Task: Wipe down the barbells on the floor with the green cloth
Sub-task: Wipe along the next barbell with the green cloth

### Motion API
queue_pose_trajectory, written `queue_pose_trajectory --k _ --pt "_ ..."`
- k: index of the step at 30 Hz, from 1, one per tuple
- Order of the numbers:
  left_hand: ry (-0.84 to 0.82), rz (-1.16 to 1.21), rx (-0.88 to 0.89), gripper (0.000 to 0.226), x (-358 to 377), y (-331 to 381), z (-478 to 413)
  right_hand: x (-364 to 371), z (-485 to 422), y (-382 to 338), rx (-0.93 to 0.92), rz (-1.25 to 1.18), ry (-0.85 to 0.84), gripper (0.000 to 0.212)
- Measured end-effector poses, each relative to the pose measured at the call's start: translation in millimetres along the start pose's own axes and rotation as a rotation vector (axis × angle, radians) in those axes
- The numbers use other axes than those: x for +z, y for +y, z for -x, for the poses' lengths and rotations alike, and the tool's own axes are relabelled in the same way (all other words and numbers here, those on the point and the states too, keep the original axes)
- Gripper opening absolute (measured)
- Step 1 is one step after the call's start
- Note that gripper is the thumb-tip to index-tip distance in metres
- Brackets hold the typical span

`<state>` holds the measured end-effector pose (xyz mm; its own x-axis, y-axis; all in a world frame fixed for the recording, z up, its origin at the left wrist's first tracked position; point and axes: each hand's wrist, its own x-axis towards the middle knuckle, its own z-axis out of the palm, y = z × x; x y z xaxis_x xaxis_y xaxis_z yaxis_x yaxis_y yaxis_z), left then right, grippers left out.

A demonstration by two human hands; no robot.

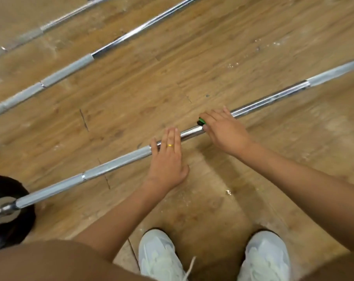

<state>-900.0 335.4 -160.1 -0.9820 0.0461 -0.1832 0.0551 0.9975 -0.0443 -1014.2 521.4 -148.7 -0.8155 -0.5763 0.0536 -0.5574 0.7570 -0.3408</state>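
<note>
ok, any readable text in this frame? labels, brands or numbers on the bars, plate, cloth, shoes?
No readable text anywhere in the frame.
nearest barbell: bare chrome and knurling, no markings visible.
black plate: no lettering shows; partly cut off by the frame edge.
green cloth: mostly hidden under the right hand; no label shows.
white shoes: no logo legible.

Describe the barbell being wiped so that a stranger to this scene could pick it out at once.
On the wooden floor, pass over the farther barbells and take the nearest barbell, just ahead of the white shoes. Only it shows a black weight plate at its left end, the left hand resting flat on it and the right hand gripping the green cloth against its shaft.
</note>
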Motion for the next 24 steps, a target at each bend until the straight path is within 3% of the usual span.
queue_pose_trajectory --k 4,9,14,20,24 --pt "0.032 0.004 0.007 0.109 5 3 7 -5 8 2 0.076 -0.032 0.041 0.037" --pt "0.026 -0.011 0.013 0.105 5 9 17 0 19 -3 0.002 -0.039 0.008 0.036" --pt "0.062 0.000 0.021 0.102 5 18 30 -5 31 3 0.105 -0.046 0.059 0.037" --pt "0.095 0.024 0.000 0.099 13 30 44 0 48 -9 0.011 -0.072 0.033 0.037" --pt "0.138 0.026 0.027 0.102 18 34 53 -1 54 -5 0.077 -0.078 0.062 0.036"
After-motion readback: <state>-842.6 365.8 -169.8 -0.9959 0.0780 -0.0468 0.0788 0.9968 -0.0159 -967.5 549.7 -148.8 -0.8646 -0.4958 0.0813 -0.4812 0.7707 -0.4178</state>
